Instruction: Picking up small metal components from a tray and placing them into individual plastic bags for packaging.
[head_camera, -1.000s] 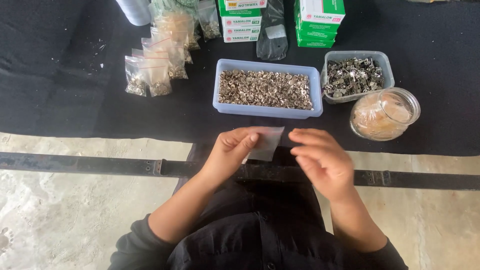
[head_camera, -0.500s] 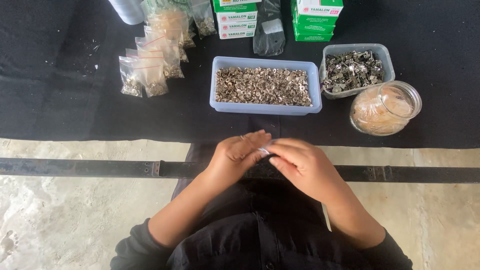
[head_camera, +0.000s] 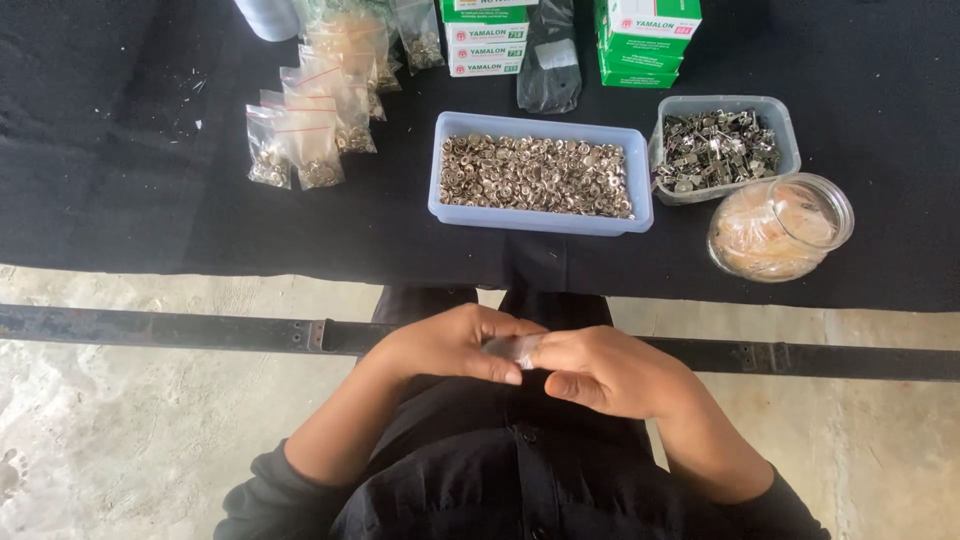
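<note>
Both hands meet over my lap: left hand and right hand have fingers pinched together on a small clear bag, held between them, well short of the blue tray of metal snaps. I judge the bag is being worked at its mouth; the next move calls for a firm, even pinch. It looks thin, crumpled, mostly hidden.
</note>
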